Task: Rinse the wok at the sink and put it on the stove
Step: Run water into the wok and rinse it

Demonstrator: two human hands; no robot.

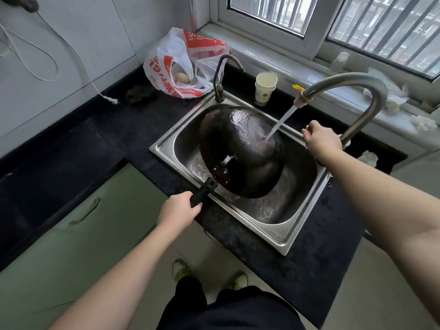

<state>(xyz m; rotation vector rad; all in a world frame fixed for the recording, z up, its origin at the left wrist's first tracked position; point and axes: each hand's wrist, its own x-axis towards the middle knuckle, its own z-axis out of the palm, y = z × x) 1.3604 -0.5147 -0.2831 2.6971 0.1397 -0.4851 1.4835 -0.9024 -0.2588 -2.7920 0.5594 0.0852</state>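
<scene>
Both arms stretched forward. Left grip [179,209] curled round wok handle [203,192]; right grip [322,140] clasps tap base [348,136].

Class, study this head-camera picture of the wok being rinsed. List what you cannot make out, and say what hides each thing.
1. Inside of the wok: it is turned over, only its wet outer side shows.
2. Tap lever under the right hand: the hand covers the faucet base.
3. Stove: outside the picture.
4. Plastic bag contents: one pale round item shows; the rest is behind the film.
5. Paper cup print: too small.
</scene>
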